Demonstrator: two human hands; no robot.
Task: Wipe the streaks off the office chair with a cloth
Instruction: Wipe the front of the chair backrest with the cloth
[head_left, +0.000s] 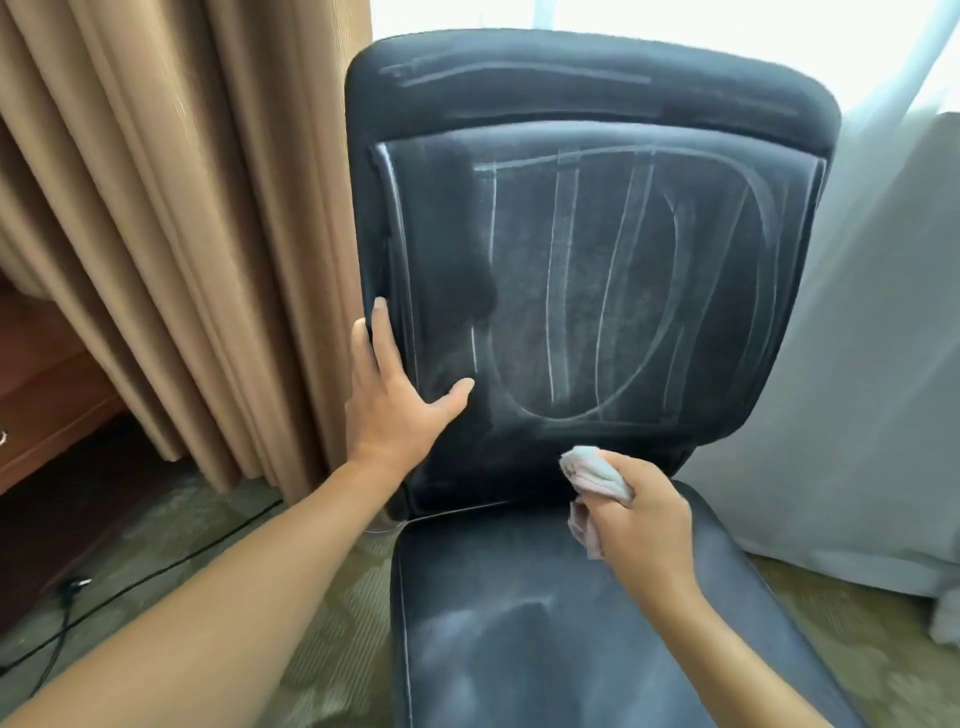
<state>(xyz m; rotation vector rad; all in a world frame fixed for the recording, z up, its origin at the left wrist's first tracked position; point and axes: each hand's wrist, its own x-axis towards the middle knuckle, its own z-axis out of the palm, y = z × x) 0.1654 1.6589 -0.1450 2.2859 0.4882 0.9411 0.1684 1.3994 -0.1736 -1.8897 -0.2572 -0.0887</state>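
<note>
**Backrest wipe: bracing and stroke guidance**

The office chair (597, 291) stands in front of a tan curtain (171, 208), its dark backrest crossed by pale streaks (561, 280); most run vertically across the centre and right of the panel, one runs along the headrest, and a darker patch near the left edge appears already clean.

The left hand (400, 395) lies flat with fingers spread on the lower left edge of the backrest, holding nothing, apparently bracing the chair; the right hand (644, 519) is closed round a bunched cloth (592, 473), which sits at the bottom edge of the backrest, just above the seat; whether the cloth touches the upholstery cannot be told.

Recommended practice for the step in hand: keep the brace firm so the chair does not swivel; present a clean fold of cloth; work in overlapping strokes from the cleaned patch toward the right edge; finish with the headrest streak.
</note>
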